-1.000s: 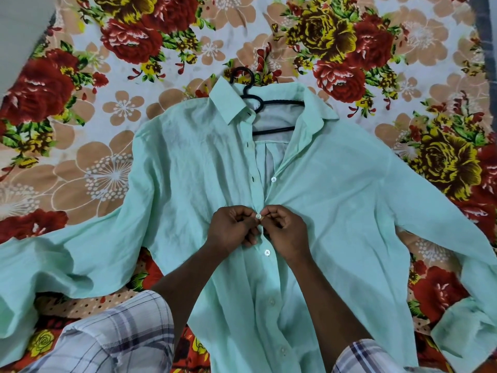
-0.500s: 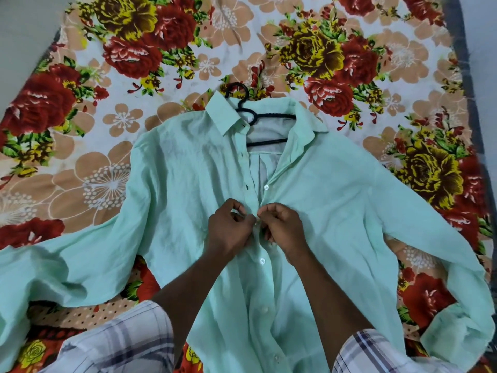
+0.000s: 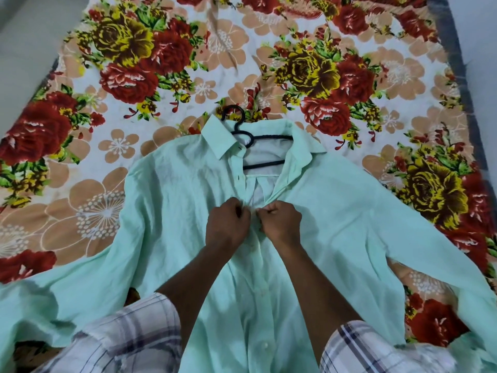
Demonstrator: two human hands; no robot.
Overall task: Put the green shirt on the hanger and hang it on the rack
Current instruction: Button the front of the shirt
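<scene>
A pale green shirt [image 3: 336, 211] lies flat, front up, on a flowered bedsheet, its sleeves spread to both sides. A black hanger [image 3: 243, 131] sits inside the collar, its hook poking out above the neck. My left hand [image 3: 228, 224] pinches the left edge of the button placket at chest height. My right hand [image 3: 281, 223] pinches the right edge, right beside it. The two hands almost touch over a button spot that they hide. Below them the placket looks closed; above them the shirt is open to the collar.
The flowered bedsheet [image 3: 161, 63] covers a bed that fills most of the view. Grey floor [image 3: 24, 36] shows at the far left and a dark mattress edge [image 3: 454, 49] at the far right. No rack is in view.
Both hands have moved up the placket from one button to a higher spot, closer to the collar. The camera has tipped up, so more of the bed shows.
</scene>
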